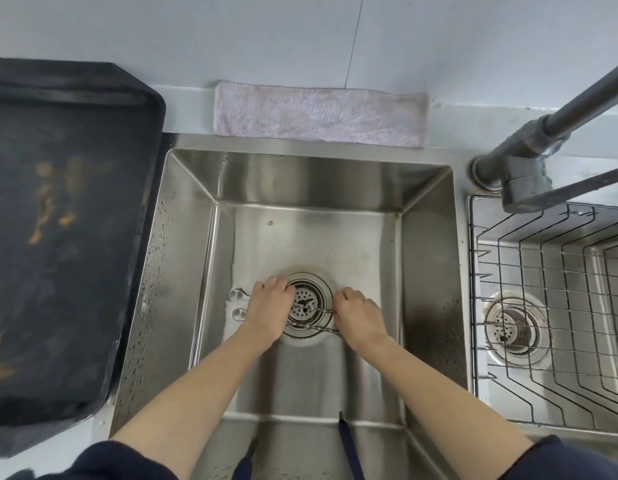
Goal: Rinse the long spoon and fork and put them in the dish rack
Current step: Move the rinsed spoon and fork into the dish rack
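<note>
The long spoon and fork lie side by side on the floor of the left sink [300,178], across the drain strainer [306,303]. Their two heads, one [237,294] and the other [239,314], stick out left of my left hand [269,306]; which is the spoon I cannot tell. My left hand's curled fingers lie over the necks at the drain's left edge. The thin handles [312,310] run right over the strainer. My right hand [359,317] has curled fingers on the handle ends. The wire dish rack [557,306] sits in the right sink.
A grey tap [522,181] stands between the two sinks, its spout pointing right over the rack. A pink cloth [318,114] lies behind the sink. A stained black tray [65,237] fills the counter to the left. No water is running.
</note>
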Demonstrator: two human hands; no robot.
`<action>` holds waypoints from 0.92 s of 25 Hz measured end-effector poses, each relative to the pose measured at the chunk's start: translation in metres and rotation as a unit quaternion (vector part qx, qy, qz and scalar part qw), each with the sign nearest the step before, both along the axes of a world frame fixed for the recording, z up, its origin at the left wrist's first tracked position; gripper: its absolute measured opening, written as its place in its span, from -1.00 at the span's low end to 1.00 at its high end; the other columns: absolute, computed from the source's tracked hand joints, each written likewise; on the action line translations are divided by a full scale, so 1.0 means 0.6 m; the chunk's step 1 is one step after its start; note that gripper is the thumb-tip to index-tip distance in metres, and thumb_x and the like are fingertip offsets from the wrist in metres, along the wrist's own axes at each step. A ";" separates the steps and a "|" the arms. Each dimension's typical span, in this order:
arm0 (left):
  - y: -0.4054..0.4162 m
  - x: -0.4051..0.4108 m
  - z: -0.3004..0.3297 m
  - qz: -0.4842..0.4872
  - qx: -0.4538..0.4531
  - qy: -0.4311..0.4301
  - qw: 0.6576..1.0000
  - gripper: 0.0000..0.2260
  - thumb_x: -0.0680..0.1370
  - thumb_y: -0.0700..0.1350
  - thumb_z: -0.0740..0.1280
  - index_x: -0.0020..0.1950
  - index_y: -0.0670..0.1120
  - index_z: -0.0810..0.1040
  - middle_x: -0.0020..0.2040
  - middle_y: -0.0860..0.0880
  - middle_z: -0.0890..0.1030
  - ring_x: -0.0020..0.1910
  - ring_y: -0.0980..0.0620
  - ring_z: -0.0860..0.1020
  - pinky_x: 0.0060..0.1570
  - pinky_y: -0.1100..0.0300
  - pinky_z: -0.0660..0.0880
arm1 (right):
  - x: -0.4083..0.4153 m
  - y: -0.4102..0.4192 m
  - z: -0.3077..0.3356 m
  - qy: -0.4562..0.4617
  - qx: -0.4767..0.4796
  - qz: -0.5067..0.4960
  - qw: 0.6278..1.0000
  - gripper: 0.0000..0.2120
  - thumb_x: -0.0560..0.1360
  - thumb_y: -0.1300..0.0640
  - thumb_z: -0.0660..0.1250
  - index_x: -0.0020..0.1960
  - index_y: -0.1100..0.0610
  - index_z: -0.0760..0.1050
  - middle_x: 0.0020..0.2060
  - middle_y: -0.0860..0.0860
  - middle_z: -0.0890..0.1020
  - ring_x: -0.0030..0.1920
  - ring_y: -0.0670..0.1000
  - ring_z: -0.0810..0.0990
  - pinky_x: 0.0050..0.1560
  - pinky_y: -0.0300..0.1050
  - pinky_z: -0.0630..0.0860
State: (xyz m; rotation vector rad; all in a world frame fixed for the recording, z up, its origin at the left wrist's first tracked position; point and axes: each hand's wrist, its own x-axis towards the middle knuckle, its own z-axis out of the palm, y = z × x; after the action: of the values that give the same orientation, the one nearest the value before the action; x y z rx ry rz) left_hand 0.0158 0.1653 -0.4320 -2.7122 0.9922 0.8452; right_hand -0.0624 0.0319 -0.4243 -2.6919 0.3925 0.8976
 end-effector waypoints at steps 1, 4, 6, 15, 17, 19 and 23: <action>0.000 -0.002 0.000 0.002 -0.005 -0.001 1.000 -0.76 0.55 -0.25 0.15 0.20 -0.14 0.42 0.24 -0.10 0.47 0.26 -0.10 0.37 0.17 0.07 0.32 | -0.002 0.000 0.002 -0.001 0.002 0.000 1.000 -0.69 0.52 0.36 0.15 0.25 0.25 0.37 0.21 0.16 0.48 0.22 0.18 0.46 0.14 0.01 0.44; 0.004 -0.004 0.013 0.015 -0.039 0.002 0.999 -0.77 0.56 -0.23 0.14 0.19 -0.13 0.45 0.23 -0.09 0.48 0.25 -0.10 0.39 0.19 0.08 0.29 | -0.008 -0.002 0.013 -0.005 0.010 -0.001 1.000 -0.69 0.52 0.36 0.13 0.24 0.24 0.38 0.21 0.17 0.47 0.22 0.18 0.45 0.13 0.02 0.44; 0.009 -0.003 0.028 0.018 -0.077 0.003 0.997 -0.78 0.56 -0.20 0.15 0.17 -0.12 0.48 0.20 -0.08 0.50 0.23 -0.09 0.41 0.19 0.09 0.29 | -0.013 -0.003 0.026 -0.012 0.010 -0.002 1.000 -0.71 0.52 0.35 0.13 0.23 0.24 0.39 0.20 0.17 0.47 0.22 0.17 0.45 0.12 0.01 0.44; 0.030 -0.009 0.129 -0.007 -0.235 -0.046 0.971 -0.91 0.48 -0.21 0.33 -0.07 -0.19 0.60 -0.09 -0.19 0.60 -0.04 -0.19 0.56 0.00 -0.01 0.46 | -0.029 -0.014 0.121 -0.113 -0.021 0.014 0.993 -0.74 0.54 0.31 0.11 0.20 0.26 0.41 0.18 0.17 0.48 0.23 0.16 0.45 0.05 0.05 0.48; 0.030 -0.011 0.157 -0.004 -0.246 -0.061 0.967 -0.87 0.52 -0.17 0.28 -0.01 -0.17 0.58 -0.02 -0.16 0.58 0.03 -0.14 0.53 0.06 0.03 0.40 | -0.033 -0.017 0.145 -0.144 -0.031 0.019 0.989 -0.74 0.53 0.32 0.11 0.18 0.26 0.42 0.15 0.17 0.50 0.21 0.16 0.46 0.02 0.04 0.48; 0.028 -0.013 0.183 -0.002 -0.257 -0.078 0.963 -0.85 0.53 -0.15 0.26 0.01 -0.16 0.58 0.01 -0.14 0.58 0.08 -0.13 0.52 0.10 0.04 0.37 | -0.037 -0.023 0.167 -0.171 -0.037 0.021 0.984 -0.76 0.53 0.32 0.11 0.15 0.25 0.44 0.11 0.16 0.51 0.17 0.17 0.49 0.04 0.05 0.48; 0.021 -0.025 0.234 -0.004 -0.286 -0.108 0.952 -0.84 0.54 -0.15 0.24 0.02 -0.16 0.57 0.01 -0.12 0.57 0.08 -0.11 0.51 0.10 0.08 0.36 | -0.049 -0.040 0.213 -0.232 -0.054 0.008 0.971 -0.78 0.53 0.31 0.13 0.12 0.24 0.47 0.08 0.15 0.52 0.15 0.18 0.50 0.09 0.04 0.47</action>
State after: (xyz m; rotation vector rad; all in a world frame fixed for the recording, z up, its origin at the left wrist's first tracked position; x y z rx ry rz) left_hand 0.0010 0.1781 -0.2916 -3.1664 1.3668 0.2645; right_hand -0.0916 0.0076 -0.2967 -2.8881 0.3181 0.2315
